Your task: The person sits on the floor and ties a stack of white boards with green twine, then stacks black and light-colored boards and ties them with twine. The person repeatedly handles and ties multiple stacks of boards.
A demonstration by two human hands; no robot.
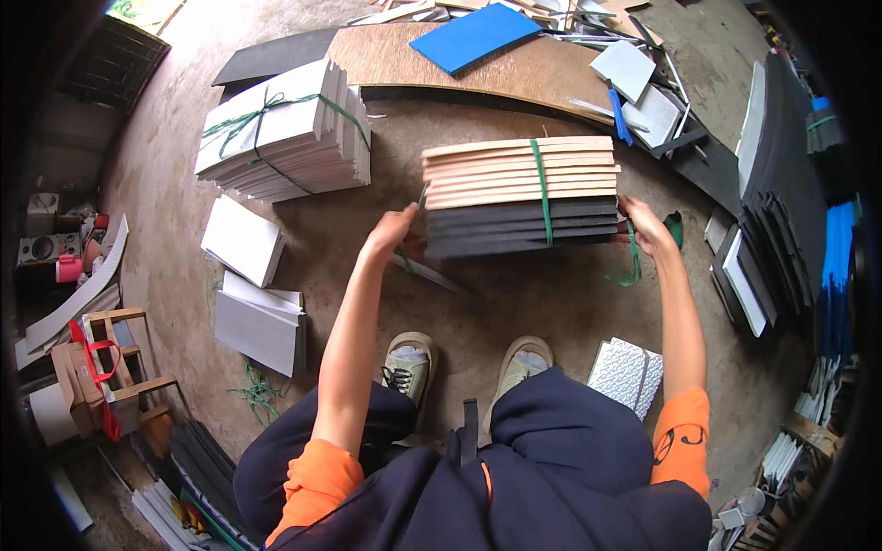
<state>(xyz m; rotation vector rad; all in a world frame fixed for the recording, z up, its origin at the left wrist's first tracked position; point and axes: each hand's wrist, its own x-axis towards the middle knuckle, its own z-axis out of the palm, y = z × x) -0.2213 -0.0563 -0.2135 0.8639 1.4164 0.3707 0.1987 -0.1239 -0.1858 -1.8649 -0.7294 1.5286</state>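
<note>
In front of me is a bundle of flat sheets [487, 230], cream ones on top of black ones, with a green string [542, 188] around its middle. My left hand [395, 230] is closed at the bundle's left end, its fingertips partly hidden by the bundle. A bit of green string shows beside that hand. At the right end, my right hand [646, 227] is closed with its fingers against the black layers. A loose green string end [634, 266] hangs below it. The bundle's lower left edge looks slightly blurred.
A white tied bundle [276, 129] stands at the far left, with smaller white and grey stacks [262, 321] nearer. A brown board [478, 69] carrying a blue sheet [475, 37] lies beyond. Black sheets [772, 257] lean at right. A silvery patterned stack [625, 375] lies by my right foot.
</note>
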